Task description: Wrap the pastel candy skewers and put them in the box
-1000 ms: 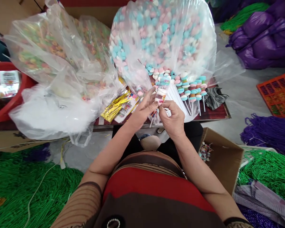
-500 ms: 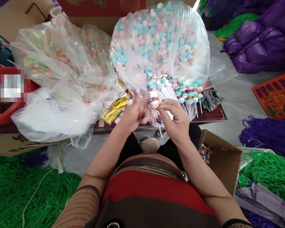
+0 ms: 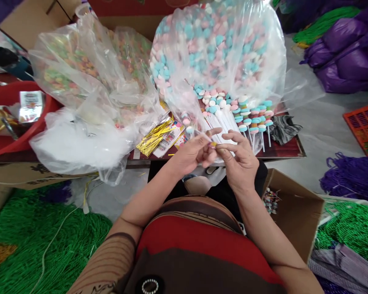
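Note:
My left hand [image 3: 191,155] and my right hand [image 3: 239,161] meet fingertip to fingertip at the table's front edge. Both pinch a small clear wrapper [image 3: 213,144] with a bit of yellow on it; its contents are hidden by the fingers. White sticks [image 3: 222,124] lie just behind my hands. Skewered pink, blue and white candies [image 3: 254,119] stand in rows to the right. Gold twist ties [image 3: 153,136] and printed packets [image 3: 169,141] lie left of my left hand. Loose candies [image 3: 214,100] spill from the big clear candy bag [image 3: 214,45].
Bags of orange and green candies [image 3: 76,69] and a white plastic bag [image 3: 76,143] cover the table's left side. A red basin [image 3: 50,118] stands at the far left. An open cardboard box [image 3: 294,208] with wrapped pieces sits at the lower right, near an orange crate [image 3: 363,128].
The wrapped candy stack that hung upright between my hands is no longer seen upright. My hands have come together at a small wrapper part. The view has shifted left.

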### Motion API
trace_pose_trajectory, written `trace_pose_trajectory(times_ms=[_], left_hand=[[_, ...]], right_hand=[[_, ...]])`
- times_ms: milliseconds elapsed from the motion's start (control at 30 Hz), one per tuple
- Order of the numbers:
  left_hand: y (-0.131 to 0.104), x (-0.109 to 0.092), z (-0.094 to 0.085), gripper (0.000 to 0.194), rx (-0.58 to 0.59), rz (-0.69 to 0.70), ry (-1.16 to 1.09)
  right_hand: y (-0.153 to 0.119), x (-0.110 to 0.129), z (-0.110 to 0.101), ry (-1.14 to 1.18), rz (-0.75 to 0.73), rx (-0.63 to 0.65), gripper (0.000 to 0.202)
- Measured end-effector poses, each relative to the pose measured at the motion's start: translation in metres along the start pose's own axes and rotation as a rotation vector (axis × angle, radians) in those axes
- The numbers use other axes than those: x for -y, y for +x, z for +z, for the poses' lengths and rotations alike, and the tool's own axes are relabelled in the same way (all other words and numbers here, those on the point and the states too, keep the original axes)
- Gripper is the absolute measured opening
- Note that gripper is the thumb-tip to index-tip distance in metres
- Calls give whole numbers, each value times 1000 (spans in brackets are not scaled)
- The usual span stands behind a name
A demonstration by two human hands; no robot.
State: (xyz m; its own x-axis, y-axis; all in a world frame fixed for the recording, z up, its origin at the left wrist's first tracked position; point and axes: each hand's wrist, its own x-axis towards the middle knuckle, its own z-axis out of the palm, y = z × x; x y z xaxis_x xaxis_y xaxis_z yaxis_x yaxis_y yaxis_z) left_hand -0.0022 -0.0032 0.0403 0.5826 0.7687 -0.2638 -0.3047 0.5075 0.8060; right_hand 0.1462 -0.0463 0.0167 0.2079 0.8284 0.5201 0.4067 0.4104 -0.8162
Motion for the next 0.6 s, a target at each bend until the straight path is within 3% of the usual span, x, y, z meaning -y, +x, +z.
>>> trace_pose_trajectory(times_ms=[133, 300, 467, 600], left_hand=[[-1, 14, 18, 45, 85, 67, 24], [-2, 25, 31, 11, 9, 432, 441], [2, 32, 18, 23, 237, 586, 981], [12, 54, 4, 29, 261, 765, 1163]], right_hand=[[-11, -19, -9, 173, 119, -80, 6], [-9, -14, -17, 330, 234, -105, 5], [-17, -15, -34, 439, 407, -34, 3], [-30, -25, -41, 482, 546, 17, 15]])
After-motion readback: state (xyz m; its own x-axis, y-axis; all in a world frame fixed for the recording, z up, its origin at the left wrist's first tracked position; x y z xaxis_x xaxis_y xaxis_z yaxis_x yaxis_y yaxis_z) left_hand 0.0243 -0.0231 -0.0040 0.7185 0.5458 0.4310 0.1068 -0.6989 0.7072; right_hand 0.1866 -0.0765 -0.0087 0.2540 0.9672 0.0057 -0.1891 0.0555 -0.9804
